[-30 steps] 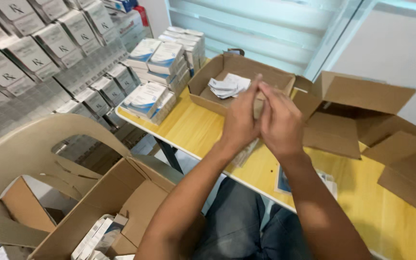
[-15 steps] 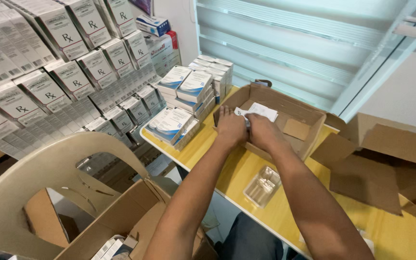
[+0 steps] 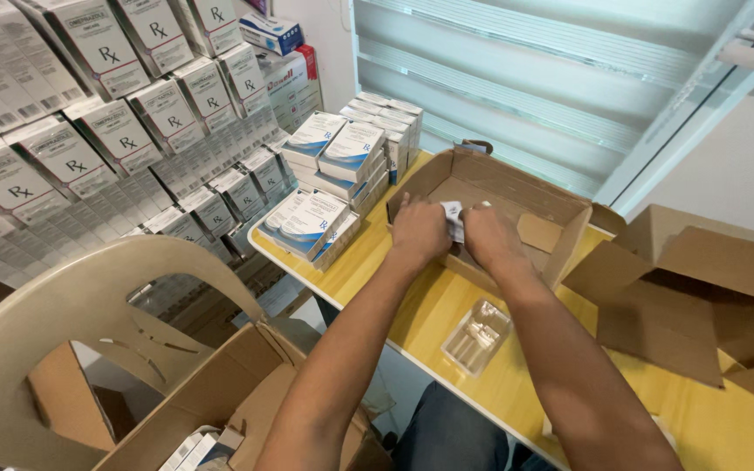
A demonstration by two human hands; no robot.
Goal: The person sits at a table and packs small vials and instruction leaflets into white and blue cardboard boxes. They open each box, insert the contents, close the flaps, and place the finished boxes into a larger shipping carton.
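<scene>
Both my hands reach over the near wall of an open cardboard box (image 3: 517, 187) on the yellow table (image 3: 412, 310). My left hand (image 3: 418, 231) and my right hand (image 3: 488, 235) pinch a small white folded paper (image 3: 454, 218) between them, just inside the box. A clear plastic blister tray (image 3: 477, 336) lies on the table below my right forearm, touched by neither hand.
Stacks of blue-and-white medicine cartons (image 3: 333, 166) stand at the table's left end. Shelves of white cartons (image 3: 89, 131) fill the left wall. Flattened cardboard (image 3: 691, 305) lies at the right. A beige plastic chair (image 3: 71, 323) and an open floor box (image 3: 220, 410) sit below left.
My hands moved from mid-air above the table's near side forward into the open box. The clear tray now rests on the table, out of my hands. The camera tilted toward the shelves.
</scene>
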